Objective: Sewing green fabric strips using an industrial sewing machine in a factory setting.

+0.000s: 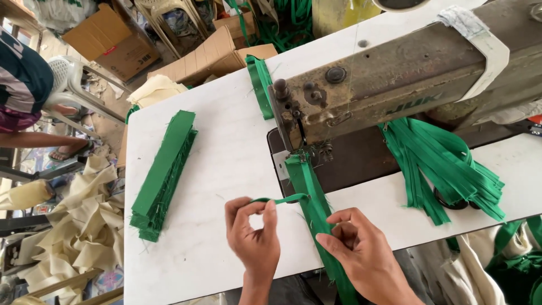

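Observation:
A long green fabric strip (307,186) runs from under the presser foot of an old sewing machine (395,73) toward me and off the table's near edge. My left hand (254,237) pinches a thin green edge strip (282,199) that branches off the fabric, pulling it to the left. My right hand (361,254) rests on the fabric strip's right side near the table edge, fingers pressing it down.
A stack of cut green strips (164,175) lies on the white table (226,130) at left. A bundle of green zipper-like strips (446,169) lies right of the machine. Cardboard boxes (113,39), cream cloth (84,231) and a seated person (22,85) are at the left.

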